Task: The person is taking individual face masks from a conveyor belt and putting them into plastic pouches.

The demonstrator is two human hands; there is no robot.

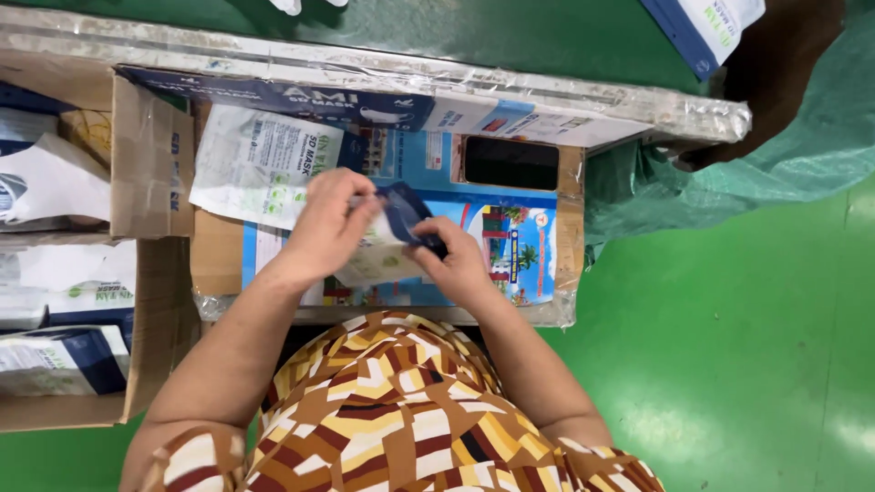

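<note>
While both hands meet over the middle of the desk (565, 196), we see a small pouch (394, 239), glossy and crinkled, navy at its upper end and pale below. Left hand (330, 228) has its fingers (357, 202) curled down and pinching the pouch's left side; right hand (456, 260) has fingers (428, 239) pressed together on the dark navy flap. The pouch hangs just above the desk, between the two hands.

Under it the desk top is flattened cardboard wrapped in clear shiny film, carrying a bright blue printed sheet (510, 232) with palm trees and small buildings. A flat white packet (260, 164), matte with green marks, lies just left of the hands on that surface. Behind it runs a long navy printed box panel (301, 96), and right of that a black rectangular cut-out (510, 162).

On our left, an open brown carton (150, 159) holds more soft white-and-navy packets (64, 360), stacked loosely. Smooth green floor (729, 346) spreads to the right, with rumpled green sheeting (802, 137) beyond the desk's far corner.
</note>
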